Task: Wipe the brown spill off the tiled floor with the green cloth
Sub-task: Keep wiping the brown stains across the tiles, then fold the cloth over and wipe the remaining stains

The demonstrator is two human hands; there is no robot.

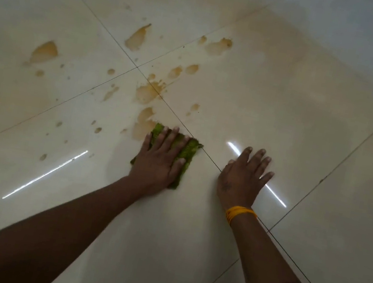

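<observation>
A: Nearest the camera, what do the two arms show?

B: Both forearms reach forward over the glossy tiled floor (188, 236). The right one carries a tattoo band, and a yellow thread bracelet (240, 213) circles its wrist.

A: And the hands?

B: The right hand (243, 176) lies flat on bare tile, fingers straight and spread, grasping nothing. The left hand (161, 159) presses flat on the green cloth (188, 153), fingers extended across it rather than curled around it.

A: Where does the cloth sit?

B: On the floor beneath that palm, just left of a grout line, its far edge touching the nearest patch of the brown spill (149, 92).

A: Farther out?

B: Brown puddles and droplets scatter around the crossing of four tiles and away to the left, with a fainter tan film beyond, toward the top.
</observation>
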